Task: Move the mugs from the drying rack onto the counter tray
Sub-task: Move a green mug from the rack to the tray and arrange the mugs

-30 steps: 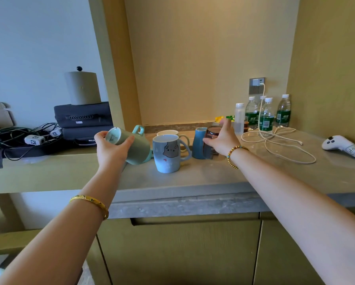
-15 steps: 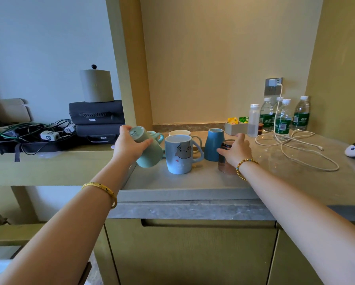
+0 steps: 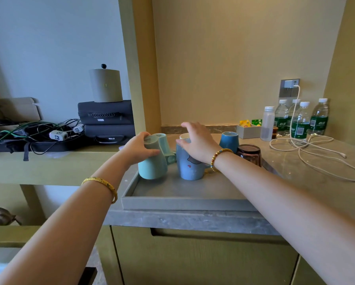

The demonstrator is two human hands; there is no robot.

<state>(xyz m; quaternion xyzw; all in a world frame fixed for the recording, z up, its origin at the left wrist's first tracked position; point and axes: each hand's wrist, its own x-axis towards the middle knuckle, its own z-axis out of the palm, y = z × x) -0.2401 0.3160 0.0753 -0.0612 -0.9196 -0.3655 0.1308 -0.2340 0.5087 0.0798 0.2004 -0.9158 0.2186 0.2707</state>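
Observation:
A grey tray [image 3: 184, 202] lies on the counter in front of me. My left hand [image 3: 140, 148] grips a mint green mug [image 3: 152, 166] by its base, upside down, with its rim on the tray's left side. Beside it stands a light blue cartoon mug [image 3: 190, 168]. My right hand [image 3: 199, 140] hovers over that mug with its fingers spread and holds nothing. A cream mug [image 3: 183, 136] peeks out behind it. A dark blue mug [image 3: 229, 139] and a brown glass cup [image 3: 249, 154], both upside down, stand to the right.
A white charging cable [image 3: 316, 153] coils over the counter at the right. Water bottles [image 3: 301, 122] and a small box of sachets [image 3: 247, 130] line the back wall. A lower shelf on the left carries black cases [image 3: 106, 122] and tangled cables [image 3: 35, 130].
My left hand has turned the mint green mug upside down and lowered it onto the tray. My right hand has let go of the brown glass cup and moved left over the cartoon mug.

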